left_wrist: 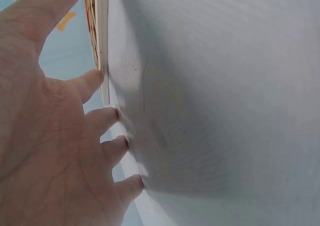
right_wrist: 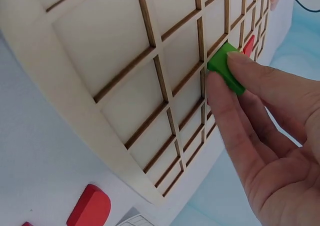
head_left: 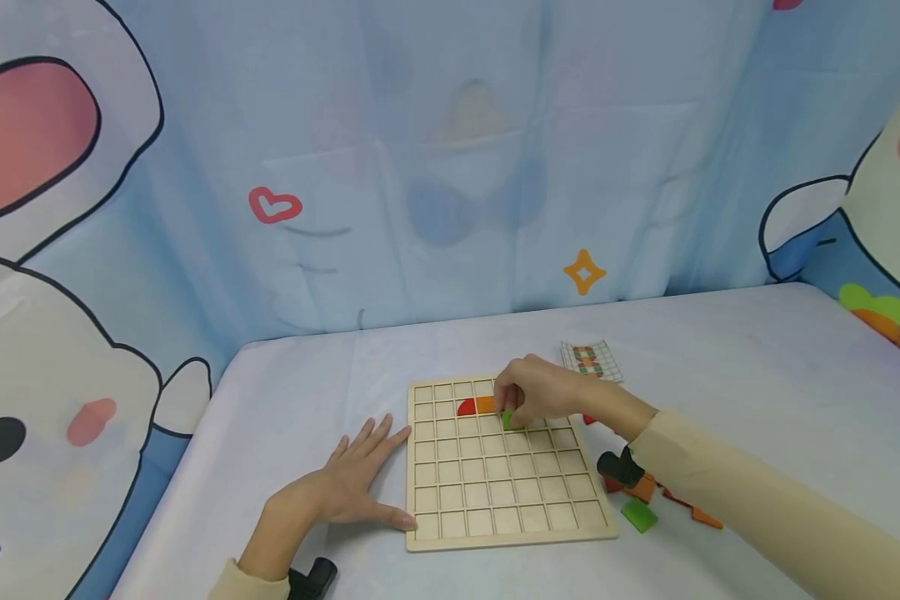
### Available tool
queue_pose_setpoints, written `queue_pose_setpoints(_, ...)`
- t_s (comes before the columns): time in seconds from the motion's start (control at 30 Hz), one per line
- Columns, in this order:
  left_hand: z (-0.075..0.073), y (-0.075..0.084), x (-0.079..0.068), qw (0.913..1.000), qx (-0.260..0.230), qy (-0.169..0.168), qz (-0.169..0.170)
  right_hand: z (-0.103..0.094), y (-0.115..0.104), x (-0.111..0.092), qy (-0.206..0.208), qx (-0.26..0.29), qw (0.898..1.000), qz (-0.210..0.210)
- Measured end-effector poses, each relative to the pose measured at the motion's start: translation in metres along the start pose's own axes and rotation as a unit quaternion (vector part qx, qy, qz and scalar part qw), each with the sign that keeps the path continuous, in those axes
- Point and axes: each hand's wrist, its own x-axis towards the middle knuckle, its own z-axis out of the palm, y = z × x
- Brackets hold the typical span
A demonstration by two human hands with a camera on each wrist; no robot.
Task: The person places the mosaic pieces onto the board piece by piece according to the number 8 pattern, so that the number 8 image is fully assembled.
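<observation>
And my right grip (head_left: pixel 538 390) is pinching a green piece (right_wrist: pixel 225 68) between thumb and fingers, right there at the far part of the grid board (head_left: pixel 487 498), just right of the orange piece (head_left: pixel 485 404) and the red piece (head_left: pixel 466 407)! Over on the left, my left grip (head_left: pixel 348 490) is spread wide, forefinger and thumb touching the board's left edge, while loose pieces (head_left: pixel 639 515) lie on the worktop (head_left: pixel 330 371) to the right.
</observation>
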Motion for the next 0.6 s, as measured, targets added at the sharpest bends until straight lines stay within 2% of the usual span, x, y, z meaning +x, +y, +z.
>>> queue_pose_setpoints(0.6,-0.001,0.0,-0.0005,1.0,-0.005,-0.006,-0.002,0.0088,-0.0005,0.0031,0.041,-0.05,0.998,0.02)
